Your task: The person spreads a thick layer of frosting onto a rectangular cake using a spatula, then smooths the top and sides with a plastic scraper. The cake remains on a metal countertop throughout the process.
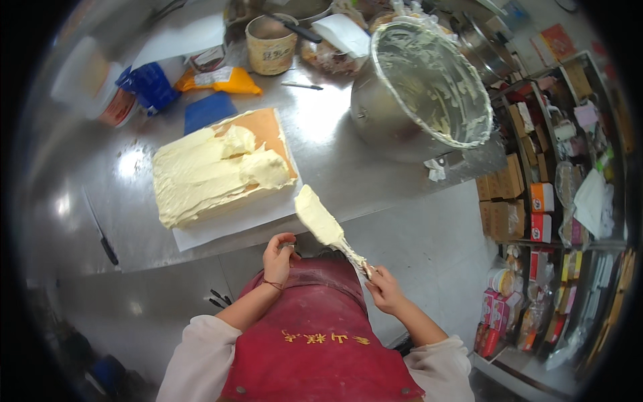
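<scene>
My right hand (pixel 386 290) grips the handle of a spatula (pixel 321 218), whose blade is thickly coated with pale yellow cream. The blade points up and left, its tip just off the near right corner of a rectangular slab cake (pixel 201 176). Pale cream covers most of the cake's top and its near side. Bare orange-brown sponge (pixel 266 125) shows at the far right, beside heaped cream. White paper (pixel 236 223) lies under the cake. My left hand (pixel 279 259) is near the table's front edge with curled fingers; whether it holds anything is unclear.
A large metal mixing bowl (pixel 387 125), smeared with cream, leans at the right of the steel table (pixel 326 166). A knife (pixel 103 241) lies at the left. Behind the cake are a blue scraper (pixel 208 110), a pen (pixel 301 86) and a tub (pixel 271 50). Shelves (pixel 542 241) stand right.
</scene>
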`<action>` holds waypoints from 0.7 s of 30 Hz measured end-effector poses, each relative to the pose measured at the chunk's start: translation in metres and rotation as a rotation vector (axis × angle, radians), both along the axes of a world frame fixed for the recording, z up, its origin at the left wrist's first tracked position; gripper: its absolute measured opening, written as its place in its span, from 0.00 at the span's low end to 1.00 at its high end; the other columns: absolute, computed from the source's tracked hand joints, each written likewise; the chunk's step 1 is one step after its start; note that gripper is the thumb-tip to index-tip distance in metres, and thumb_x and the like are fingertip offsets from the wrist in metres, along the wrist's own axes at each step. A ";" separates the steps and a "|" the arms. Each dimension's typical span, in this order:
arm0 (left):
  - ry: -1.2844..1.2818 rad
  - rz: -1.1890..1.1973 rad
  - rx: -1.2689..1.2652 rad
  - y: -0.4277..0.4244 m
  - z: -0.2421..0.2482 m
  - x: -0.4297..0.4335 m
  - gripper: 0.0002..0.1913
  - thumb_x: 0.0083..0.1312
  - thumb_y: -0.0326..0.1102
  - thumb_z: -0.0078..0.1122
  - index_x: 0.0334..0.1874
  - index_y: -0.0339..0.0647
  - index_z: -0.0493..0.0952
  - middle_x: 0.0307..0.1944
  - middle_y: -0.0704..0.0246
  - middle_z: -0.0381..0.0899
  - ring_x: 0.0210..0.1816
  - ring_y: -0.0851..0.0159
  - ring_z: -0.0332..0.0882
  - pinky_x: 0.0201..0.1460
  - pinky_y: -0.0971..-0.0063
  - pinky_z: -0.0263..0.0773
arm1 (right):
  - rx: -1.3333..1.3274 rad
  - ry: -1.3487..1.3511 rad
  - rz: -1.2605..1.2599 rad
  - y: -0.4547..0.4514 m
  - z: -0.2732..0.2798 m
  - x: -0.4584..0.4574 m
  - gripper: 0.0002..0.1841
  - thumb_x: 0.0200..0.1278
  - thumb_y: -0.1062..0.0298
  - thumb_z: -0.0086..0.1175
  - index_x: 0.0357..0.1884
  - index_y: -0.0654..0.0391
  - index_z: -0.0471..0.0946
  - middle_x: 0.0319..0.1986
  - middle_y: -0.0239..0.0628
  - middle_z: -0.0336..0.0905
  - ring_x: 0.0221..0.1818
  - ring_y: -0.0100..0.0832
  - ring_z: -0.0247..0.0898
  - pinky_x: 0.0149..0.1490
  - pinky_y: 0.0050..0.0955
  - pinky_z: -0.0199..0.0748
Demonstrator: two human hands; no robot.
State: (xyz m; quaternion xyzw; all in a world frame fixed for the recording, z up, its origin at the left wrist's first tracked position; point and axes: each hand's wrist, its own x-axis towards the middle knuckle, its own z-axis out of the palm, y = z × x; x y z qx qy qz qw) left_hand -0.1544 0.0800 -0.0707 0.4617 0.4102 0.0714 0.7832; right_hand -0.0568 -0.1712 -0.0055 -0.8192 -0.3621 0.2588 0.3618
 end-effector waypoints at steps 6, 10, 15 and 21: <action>-0.177 -0.130 -0.021 0.009 0.067 0.085 0.19 0.63 0.35 0.52 0.55 0.36 0.65 0.48 0.63 0.70 0.30 0.69 0.76 0.26 0.81 0.68 | 0.315 0.469 -0.373 -0.029 0.087 0.032 0.10 0.65 0.70 0.43 0.45 0.63 0.69 0.30 0.32 0.69 0.26 0.21 0.64 0.32 0.20 0.66; -0.343 -0.237 -0.142 0.015 0.130 0.178 0.39 0.61 0.44 0.57 0.68 0.40 0.46 0.65 0.56 0.50 0.42 0.56 0.76 0.35 0.72 0.74 | 0.451 0.241 -0.579 -0.054 0.134 0.079 0.10 0.65 0.73 0.40 0.45 0.63 0.69 0.29 0.32 0.71 0.25 0.19 0.64 0.31 0.18 0.66; -0.180 -0.243 -0.212 0.018 0.172 0.280 0.39 0.59 0.44 0.58 0.67 0.38 0.48 0.66 0.52 0.48 0.47 0.50 0.75 0.45 0.63 0.76 | 0.136 -0.144 -0.620 -0.096 0.191 0.160 0.08 0.63 0.75 0.42 0.42 0.64 0.71 0.26 0.33 0.74 0.25 0.21 0.68 0.31 0.21 0.67; -0.211 -0.318 -0.184 0.007 0.151 0.307 0.19 0.58 0.31 0.46 0.50 0.28 0.66 0.47 0.51 0.72 0.43 0.49 0.76 0.45 0.58 0.78 | -0.264 -0.654 -0.398 -0.123 0.239 0.223 0.10 0.58 0.75 0.48 0.43 0.59 0.72 0.25 0.43 0.76 0.25 0.43 0.73 0.31 0.31 0.68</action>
